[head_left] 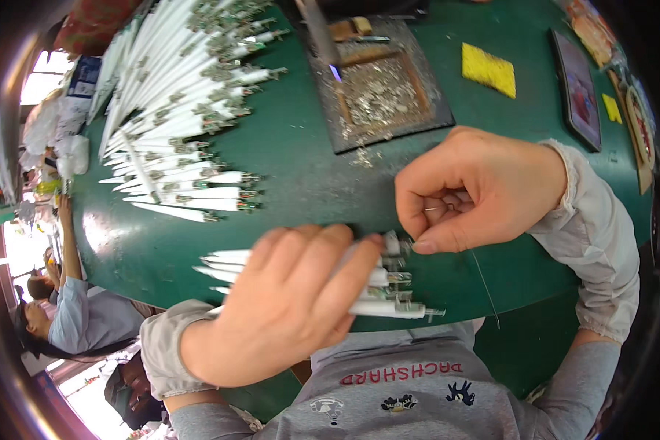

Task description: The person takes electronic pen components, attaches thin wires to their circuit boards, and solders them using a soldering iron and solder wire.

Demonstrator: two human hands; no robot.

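My left hand [282, 301] is laid over a row of white pen-shaped tubes [392, 309], its fingers curled across them and holding them down. Small metal parts and bits of circuit board stick out of the tubes' right ends. Just right of those ends, my right hand [484, 191] is closed in a pinch. A thin silvery wire [484, 282] comes out from under that hand and trails toward the table's front edge. The pinching fingertips are close to the farthest tube's end; whether they touch it I cannot tell.
Many similar tubes [191, 110] lie fanned out at the far left. A soldering iron [323, 37] points down over a dark tray [436, 110] of metal crumbs. To the right lie a yellow sponge [488, 70] and a phone [576, 88]. Another person [88, 315] sits at the left.
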